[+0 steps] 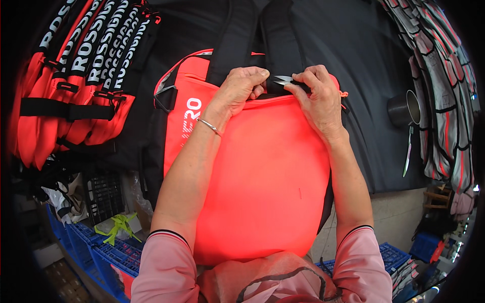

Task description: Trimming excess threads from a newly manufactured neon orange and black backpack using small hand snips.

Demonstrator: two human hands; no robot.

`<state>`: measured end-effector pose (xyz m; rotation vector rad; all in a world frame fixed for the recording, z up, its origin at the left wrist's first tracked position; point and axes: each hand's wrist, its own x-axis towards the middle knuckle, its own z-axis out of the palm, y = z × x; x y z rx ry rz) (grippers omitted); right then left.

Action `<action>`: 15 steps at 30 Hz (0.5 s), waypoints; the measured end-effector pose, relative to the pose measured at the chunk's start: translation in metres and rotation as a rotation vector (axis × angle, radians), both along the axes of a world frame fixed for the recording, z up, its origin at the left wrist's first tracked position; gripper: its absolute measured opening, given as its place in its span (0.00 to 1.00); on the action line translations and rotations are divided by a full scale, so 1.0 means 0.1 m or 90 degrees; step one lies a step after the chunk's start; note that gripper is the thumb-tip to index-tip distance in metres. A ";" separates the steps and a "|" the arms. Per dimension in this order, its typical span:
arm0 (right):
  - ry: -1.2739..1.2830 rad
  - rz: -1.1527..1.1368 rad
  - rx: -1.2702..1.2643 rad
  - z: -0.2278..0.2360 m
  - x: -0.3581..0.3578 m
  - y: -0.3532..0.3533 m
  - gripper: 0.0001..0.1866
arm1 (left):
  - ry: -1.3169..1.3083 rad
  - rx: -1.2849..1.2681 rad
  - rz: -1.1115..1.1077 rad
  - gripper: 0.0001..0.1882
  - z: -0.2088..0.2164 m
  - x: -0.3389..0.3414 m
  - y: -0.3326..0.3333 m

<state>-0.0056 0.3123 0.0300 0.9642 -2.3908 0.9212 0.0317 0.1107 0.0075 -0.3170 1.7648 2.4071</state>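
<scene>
A bright red-orange backpack (262, 187) with black shoulder straps (284, 43) lies in front of me, its lower part reaching toward my body. In my right hand (318, 96) is a small pair of thread snips (284, 80), the blades apart and pointing left over the black strap base. My left hand (241, 90) pinches with thumb and forefinger just left of the blade tips, at the top edge of the red panel. Whatever lies between those fingers is too small to make out. A zipper pull cord (343, 94) sticks out beside my right hand.
Several red and black bags (76, 96) are stacked at the left. Grey bag pieces (444, 101) pile up at the right, with a dark metal cup (404, 108) and a toothbrush (408, 151) beside them on the black-covered table (374, 146). Blue crates (96, 247) stand below left.
</scene>
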 end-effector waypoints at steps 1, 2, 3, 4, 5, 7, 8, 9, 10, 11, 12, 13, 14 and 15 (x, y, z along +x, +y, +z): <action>0.000 0.000 0.000 0.00 0.02 -0.01 0.12 | 0.001 -0.006 0.005 0.11 0.00 0.00 0.01; 0.014 -0.025 0.008 -0.01 0.04 -0.03 0.12 | 0.002 -0.012 0.011 0.11 0.00 0.00 0.01; 0.028 -0.050 0.015 -0.02 0.08 -0.05 0.12 | 0.002 -0.012 0.011 0.11 0.00 0.01 0.01; 0.028 -0.050 0.015 -0.03 0.11 -0.08 0.12 | 0.005 -0.015 0.008 0.11 0.00 0.01 0.01; 0.015 -0.080 0.005 -0.05 0.15 -0.11 0.12 | 0.008 -0.017 0.006 0.10 -0.01 0.02 0.01; 0.005 -0.110 -0.005 -0.09 0.18 -0.15 0.13 | 0.010 -0.026 0.011 0.11 -0.02 0.02 0.01; -0.015 -0.106 -0.051 -0.12 0.19 -0.17 0.13 | 0.011 -0.035 0.017 0.11 -0.02 0.02 0.01; -0.033 -0.104 -0.096 -0.14 0.18 -0.17 0.13 | 0.013 -0.034 0.015 0.11 -0.01 0.02 0.02; -0.030 -0.106 -0.095 -0.16 0.19 -0.16 0.13 | 0.006 -0.043 0.016 0.11 0.00 0.02 0.03; -0.041 -0.111 -0.103 -0.17 0.20 -0.16 0.13 | -0.002 -0.052 0.017 0.11 0.00 0.02 0.03; -0.052 -0.114 -0.112 -0.18 0.20 -0.16 0.13 | 0.000 -0.053 0.018 0.11 0.00 0.01 0.02; -0.051 -0.114 -0.112 -0.19 0.19 -0.16 0.13 | 0.001 -0.044 0.008 0.11 -0.01 0.01 0.02; -0.019 -0.109 -0.106 -0.19 0.18 -0.16 0.13 | 0.001 -0.036 -0.001 0.11 -0.02 0.00 0.01; 0.013 -0.104 -0.099 -0.19 0.18 -0.17 0.14 | 0.003 -0.037 0.000 0.11 -0.01 0.00 0.00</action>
